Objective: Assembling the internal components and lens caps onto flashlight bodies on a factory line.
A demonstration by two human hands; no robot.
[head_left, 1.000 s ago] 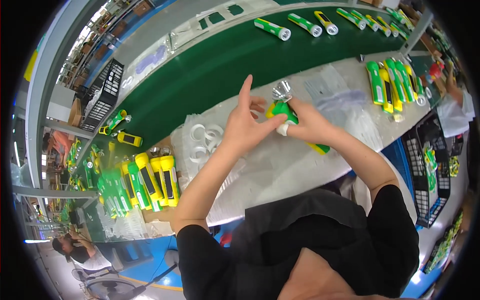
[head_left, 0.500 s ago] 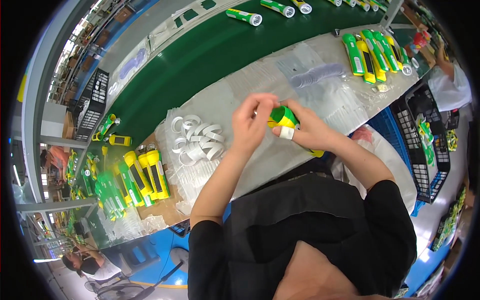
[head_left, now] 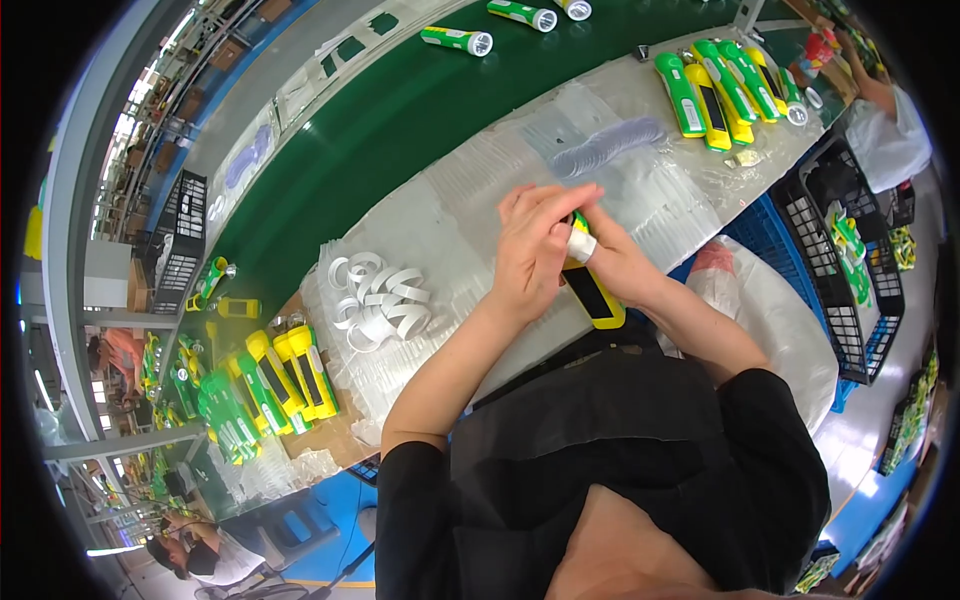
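A green and yellow flashlight (head_left: 597, 303) with a dark panel on its side is between my hands, its tail end pointing toward me. My right hand (head_left: 622, 262) is closed round its body, with a white wrap on the thumb. My left hand (head_left: 530, 250) is cupped over the head end, its fingers reaching across to the right hand. The head end is mostly hidden. White ring-shaped bands (head_left: 380, 300) lie in a loose heap left of my hands. Beyond my hands, thin clear discs (head_left: 610, 145) lie in an overlapping row.
Flashlights lie grouped at the left (head_left: 275, 375) and far right (head_left: 720, 90). More lie on the green belt (head_left: 400, 120) along the far side. A black crate (head_left: 850, 270) and a white sack (head_left: 775, 300) stand at the right. A person (head_left: 885, 130) is at the right edge.
The flashlight has turned so its dark panel faces up and more of its body shows. My left hand has moved right, from beside the head end to over it.
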